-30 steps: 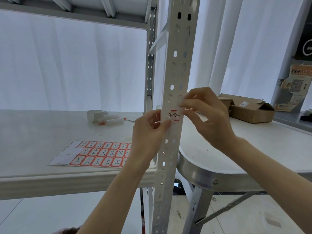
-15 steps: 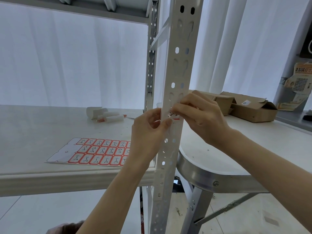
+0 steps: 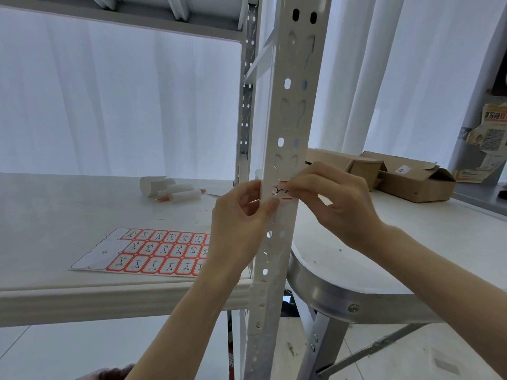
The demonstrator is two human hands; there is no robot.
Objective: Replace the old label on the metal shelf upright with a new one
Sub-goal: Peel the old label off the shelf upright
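Note:
A white perforated metal shelf upright (image 3: 290, 111) runs down the middle of the view. On its front face at hand height sits a small red-bordered label (image 3: 280, 191) with black handwriting. My left hand (image 3: 236, 229) grips the upright's left edge, thumb tip just below the label. My right hand (image 3: 337, 204) reaches in from the right, its fingertips pinched on the label's right end and covering that part. A sheet of red-bordered labels (image 3: 153, 252) lies flat on the shelf board to the left.
The white shelf board (image 3: 68, 204) carries rolled white paper pieces and a pen (image 3: 175, 194) at the back. A round metal-rimmed table (image 3: 356, 303) stands to the right, with open cardboard boxes (image 3: 406, 179) on it. White curtains hang behind.
My right hand has dropped from the label's upper corner onto its right end. The view has shifted slightly. My left hand stays on the upright.

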